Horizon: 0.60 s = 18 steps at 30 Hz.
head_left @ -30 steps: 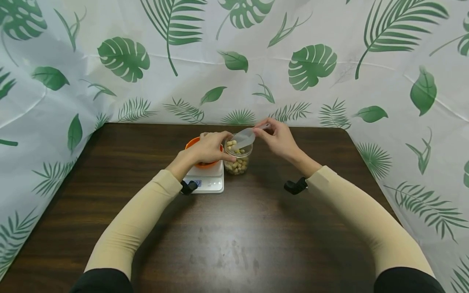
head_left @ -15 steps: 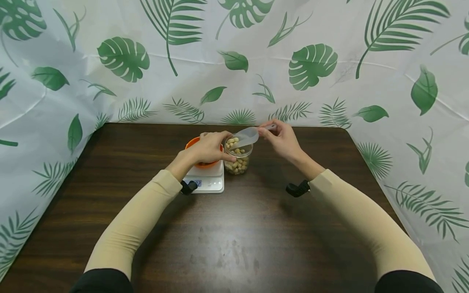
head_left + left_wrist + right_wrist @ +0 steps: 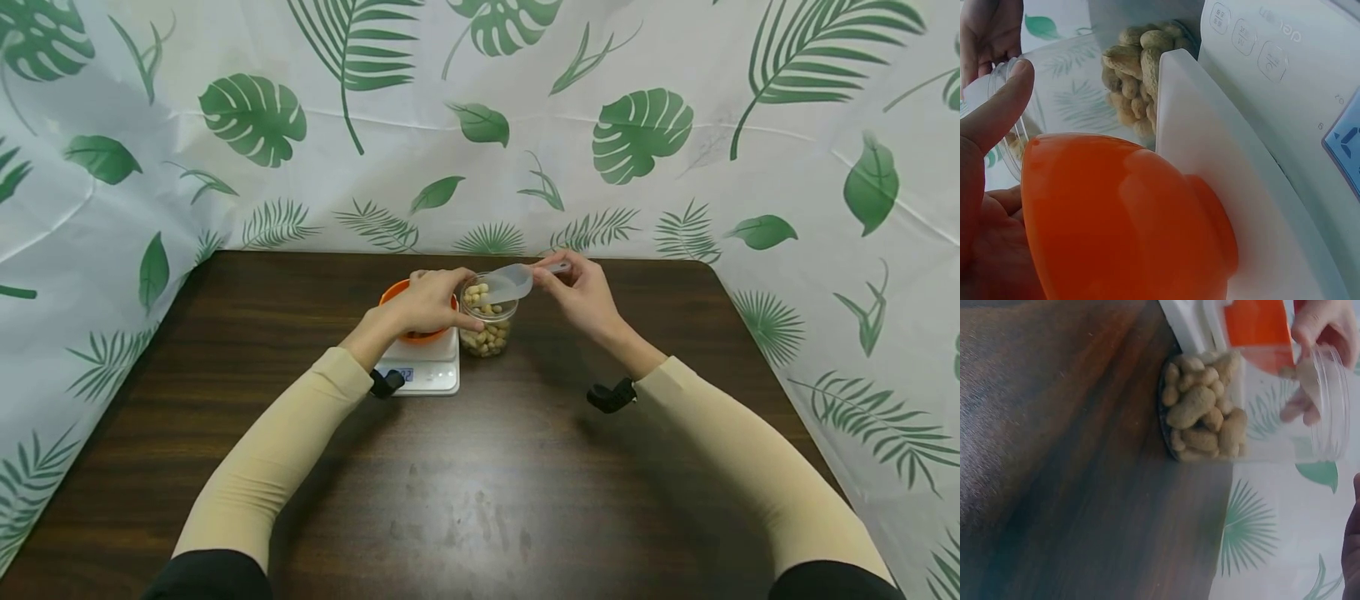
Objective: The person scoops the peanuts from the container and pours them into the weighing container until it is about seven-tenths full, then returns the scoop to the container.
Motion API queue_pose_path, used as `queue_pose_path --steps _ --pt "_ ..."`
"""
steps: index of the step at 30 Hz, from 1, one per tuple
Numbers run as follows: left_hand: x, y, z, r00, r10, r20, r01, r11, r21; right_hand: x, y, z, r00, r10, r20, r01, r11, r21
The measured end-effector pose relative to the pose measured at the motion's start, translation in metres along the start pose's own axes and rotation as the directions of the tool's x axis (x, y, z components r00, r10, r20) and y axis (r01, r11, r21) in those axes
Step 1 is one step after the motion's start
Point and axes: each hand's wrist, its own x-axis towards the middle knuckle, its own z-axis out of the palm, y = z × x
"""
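Note:
A clear jar (image 3: 501, 318) with peanuts (image 3: 1200, 412) piled at its bottom stands upright in the middle of the head view. My left hand (image 3: 423, 302) reaches across an orange bowl (image 3: 1122, 219) and holds the jar near its rim, thumb on the near side. Between the thumb and fingers of my right hand (image 3: 583, 296) is the handle of a translucent scoop (image 3: 512, 283). The scoop's head tilts down at the jar's mouth, with several peanuts at its tip. The bowl sits on a white kitchen scale (image 3: 433, 380) left of the jar; the hand hides much of its inside.
Dark wooden table (image 3: 480, 483) extends in front of the scale and jar. A white curtain with green leaf prints (image 3: 525, 125) hangs behind the table's back edge. A lit display (image 3: 1349, 147) shows on the scale, touching distance from the jar.
My right hand has shifted a little to the right and slightly down, drawing the scoop along with it. The left hand, jar, bowl and scale stay where they were.

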Motion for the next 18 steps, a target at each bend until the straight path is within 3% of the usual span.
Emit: queue_pose_path --steps 6,14,18 --pt "0.0 0.0 0.0 1.0 -0.003 -0.002 0.003 1.0 0.003 -0.009 -0.027 0.008 0.997 -0.078 0.027 0.08 0.995 -0.061" --pt "0.0 0.0 0.002 1.0 0.01 -0.003 -0.01 1.0 -0.01 -0.012 -0.017 0.003 0.999 -0.024 -0.049 0.026 0.998 0.052" --pt "0.0 0.001 0.001 1.0 0.007 -0.005 -0.007 1.0 0.002 -0.012 -0.01 0.002 0.998 -0.031 -0.062 0.036 0.996 0.085"
